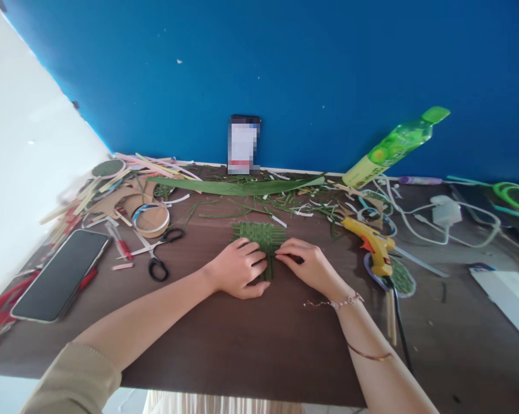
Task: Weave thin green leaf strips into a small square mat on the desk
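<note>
A small mat woven from green leaf strips [259, 234] lies on the brown table [242, 339] in front of me. My left hand [237, 268] rests on the mat's near left edge, fingers curled and pressed down on the strips. My right hand [306, 263] is at the mat's near right corner, its fingertips pinched on a loose green strip. Both hands cover the mat's front part. A long green leaf [237, 186] lies across the table behind the mat, with several cut strips scattered round it.
A yellow glue gun [373, 244] with its cord lies right of my right hand. Black-handled scissors [158, 256], a tape roll [151, 218] and a dark phone [63, 275] are to the left. A green bottle [395, 146] and a standing phone [243, 145] lean on the blue wall.
</note>
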`<action>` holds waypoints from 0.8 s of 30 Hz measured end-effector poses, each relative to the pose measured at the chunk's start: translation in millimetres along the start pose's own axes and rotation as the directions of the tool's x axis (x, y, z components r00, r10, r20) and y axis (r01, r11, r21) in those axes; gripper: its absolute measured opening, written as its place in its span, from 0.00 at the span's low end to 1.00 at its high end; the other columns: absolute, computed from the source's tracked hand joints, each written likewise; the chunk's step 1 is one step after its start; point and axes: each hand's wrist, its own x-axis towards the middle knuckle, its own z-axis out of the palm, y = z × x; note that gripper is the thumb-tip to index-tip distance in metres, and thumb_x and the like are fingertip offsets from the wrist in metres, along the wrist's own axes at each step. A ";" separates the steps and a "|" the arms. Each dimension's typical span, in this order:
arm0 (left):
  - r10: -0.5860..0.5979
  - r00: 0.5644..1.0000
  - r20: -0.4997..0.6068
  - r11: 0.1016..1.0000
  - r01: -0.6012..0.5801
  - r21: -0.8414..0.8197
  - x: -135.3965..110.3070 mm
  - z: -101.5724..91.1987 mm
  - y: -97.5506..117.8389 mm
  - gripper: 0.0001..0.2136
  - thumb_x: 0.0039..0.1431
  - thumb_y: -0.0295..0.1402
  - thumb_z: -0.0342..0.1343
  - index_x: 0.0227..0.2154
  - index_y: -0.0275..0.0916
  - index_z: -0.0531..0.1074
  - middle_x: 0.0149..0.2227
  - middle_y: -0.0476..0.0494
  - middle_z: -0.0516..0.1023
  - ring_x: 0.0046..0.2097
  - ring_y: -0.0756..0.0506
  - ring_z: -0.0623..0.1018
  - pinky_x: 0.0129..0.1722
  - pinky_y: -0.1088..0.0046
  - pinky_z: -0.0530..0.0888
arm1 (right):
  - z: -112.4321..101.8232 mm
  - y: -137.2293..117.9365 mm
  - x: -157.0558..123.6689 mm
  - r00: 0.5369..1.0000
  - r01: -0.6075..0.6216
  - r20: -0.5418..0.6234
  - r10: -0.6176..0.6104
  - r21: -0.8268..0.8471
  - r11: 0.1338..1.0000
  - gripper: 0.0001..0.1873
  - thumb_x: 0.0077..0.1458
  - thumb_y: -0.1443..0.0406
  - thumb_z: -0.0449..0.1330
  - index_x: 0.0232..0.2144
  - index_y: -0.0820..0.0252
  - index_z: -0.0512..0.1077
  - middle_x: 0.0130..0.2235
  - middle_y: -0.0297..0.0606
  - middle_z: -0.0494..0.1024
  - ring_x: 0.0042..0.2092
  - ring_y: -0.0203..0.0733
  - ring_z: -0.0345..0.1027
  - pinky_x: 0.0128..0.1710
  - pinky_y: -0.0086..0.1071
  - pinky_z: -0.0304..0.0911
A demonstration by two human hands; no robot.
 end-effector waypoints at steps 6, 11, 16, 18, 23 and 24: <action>-0.018 0.998 -0.053 1.000 0.018 -0.007 -2.0 0.1 0.3 0.19 0.59 0.45 0.46 0.39 0.35 0.75 0.41 0.41 0.77 0.46 0.41 0.71 0.47 0.62 0.63 | 3.6 1.7 -1.7 0.999 0.043 0.013 -0.042 -0.059 0.997 0.06 0.55 0.68 0.58 0.30 0.57 0.75 0.33 0.37 0.76 0.35 0.38 0.70 0.37 0.33 0.68; -0.039 0.999 -0.037 0.999 0.039 -0.001 -2.8 0.4 1.7 0.18 0.56 0.45 0.49 0.35 0.36 0.76 0.38 0.41 0.78 0.45 0.40 0.71 0.47 0.61 0.63 | 5.5 2.4 -2.7 0.998 0.057 0.028 -0.054 -0.109 0.992 0.07 0.57 0.67 0.56 0.32 0.57 0.75 0.33 0.37 0.76 0.36 0.39 0.70 0.38 0.34 0.68; -0.105 0.994 -0.009 0.994 0.105 -0.017 -2.5 1.9 2.7 0.17 0.54 0.45 0.51 0.36 0.38 0.76 0.40 0.43 0.77 0.45 0.41 0.71 0.47 0.61 0.63 | 5.0 2.2 -2.6 0.997 0.072 0.030 -0.069 -0.134 0.988 0.08 0.57 0.67 0.56 0.32 0.56 0.75 0.33 0.38 0.76 0.36 0.39 0.70 0.38 0.35 0.68; -0.132 0.991 -0.012 0.991 0.132 -0.034 -2.2 2.4 3.5 0.16 0.54 0.45 0.51 0.35 0.39 0.76 0.40 0.43 0.77 0.44 0.42 0.71 0.47 0.61 0.62 | 4.7 1.6 -2.3 0.997 0.075 0.027 -0.072 -0.138 0.988 0.08 0.58 0.67 0.55 0.32 0.56 0.75 0.33 0.38 0.76 0.36 0.39 0.70 0.37 0.35 0.68; -0.218 0.976 -0.013 0.973 0.216 -0.074 -1.1 0.8 7.2 0.15 0.52 0.44 0.52 0.35 0.39 0.75 0.41 0.44 0.77 0.43 0.42 0.71 0.44 0.61 0.63 | 4.9 0.1 -1.8 0.998 0.065 0.029 -0.062 -0.143 0.988 0.07 0.57 0.68 0.56 0.31 0.57 0.74 0.33 0.37 0.76 0.36 0.39 0.70 0.37 0.34 0.67; -0.236 0.972 -0.008 0.969 0.235 -0.075 -0.7 0.0 8.1 0.16 0.52 0.44 0.52 0.36 0.39 0.75 0.41 0.44 0.76 0.43 0.42 0.71 0.43 0.61 0.63 | 5.0 0.0 -1.9 0.998 0.065 0.030 -0.061 -0.144 0.988 0.07 0.57 0.68 0.56 0.31 0.57 0.74 0.33 0.37 0.76 0.36 0.39 0.70 0.37 0.34 0.67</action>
